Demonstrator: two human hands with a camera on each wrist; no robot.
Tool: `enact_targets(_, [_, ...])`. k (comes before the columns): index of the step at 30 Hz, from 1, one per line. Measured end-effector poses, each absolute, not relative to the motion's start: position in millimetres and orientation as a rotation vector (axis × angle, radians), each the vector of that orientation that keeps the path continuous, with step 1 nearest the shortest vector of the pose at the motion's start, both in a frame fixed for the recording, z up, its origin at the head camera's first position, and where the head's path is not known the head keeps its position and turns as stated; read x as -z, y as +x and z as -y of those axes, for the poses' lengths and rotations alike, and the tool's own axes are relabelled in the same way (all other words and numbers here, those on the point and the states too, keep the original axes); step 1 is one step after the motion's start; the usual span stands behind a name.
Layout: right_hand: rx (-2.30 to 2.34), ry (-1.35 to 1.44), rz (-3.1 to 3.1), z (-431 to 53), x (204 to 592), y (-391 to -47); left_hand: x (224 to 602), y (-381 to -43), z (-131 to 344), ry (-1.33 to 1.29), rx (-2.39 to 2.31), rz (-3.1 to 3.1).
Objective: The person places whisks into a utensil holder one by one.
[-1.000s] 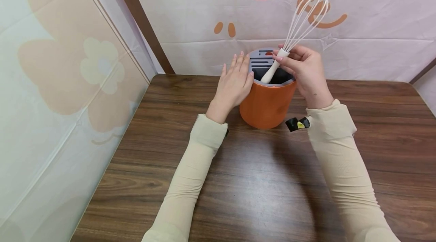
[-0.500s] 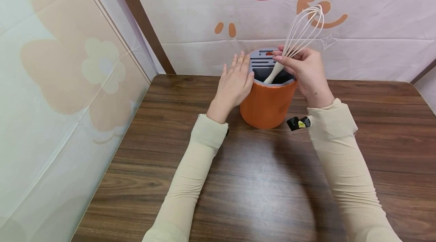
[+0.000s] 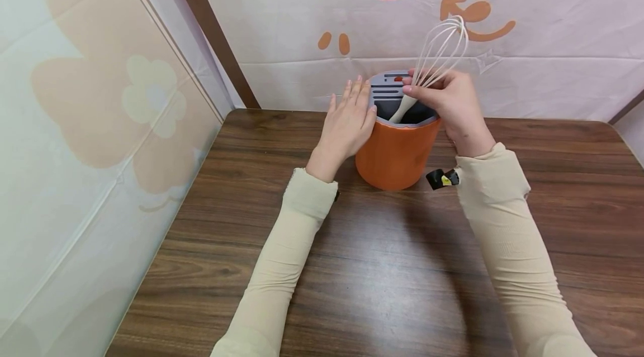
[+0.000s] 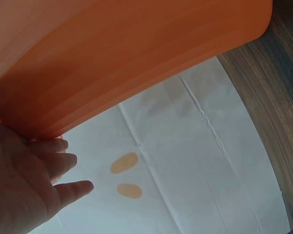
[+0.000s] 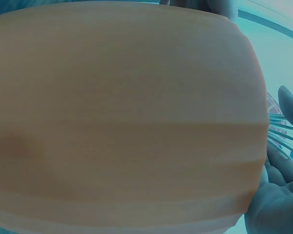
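Note:
An orange utensil holder (image 3: 394, 157) with a grey slotted top stands upright on the table near the wall. My left hand (image 3: 346, 125) rests on its left side, fingers extended along the rim. A whisk (image 3: 404, 106) leans in the dark front opening, handle down and pale wire loops up to the right. At the base of the wires, thumb and fingers of my right hand (image 3: 455, 104) pinch it. The handle's lower end is hidden inside. In the right wrist view, the holder's wall (image 5: 127, 112) covers most of the whisk, leaving some wires beside my fingers.
The brown wood-grain table (image 3: 372, 290) spreads in front of the holder. A patterned sheet (image 3: 282, 5) hangs right behind its back edge, and a pale flowered panel (image 3: 100, 195) borders the left. A black wrist strap piece (image 3: 443, 179) sticks out by the right cuff.
The whisk has sunk lower into the holder, and its wire end has come down and left. My right fingers now pinch it nearer the wires. My left hand has stayed on the holder.

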State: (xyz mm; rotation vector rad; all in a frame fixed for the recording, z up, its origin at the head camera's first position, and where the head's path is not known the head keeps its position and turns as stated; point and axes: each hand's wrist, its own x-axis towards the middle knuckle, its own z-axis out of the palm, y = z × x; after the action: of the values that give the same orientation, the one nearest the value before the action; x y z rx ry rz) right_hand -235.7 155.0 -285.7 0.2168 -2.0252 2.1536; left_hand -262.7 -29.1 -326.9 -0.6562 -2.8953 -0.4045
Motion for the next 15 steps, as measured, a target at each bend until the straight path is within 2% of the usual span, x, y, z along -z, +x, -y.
enact_targets(15, [-2.086, 0.242, 2.051, -150.9, 281.3, -239.8, 326.9, -262.5, 29.6, -0.659, 0.404, 2.894])
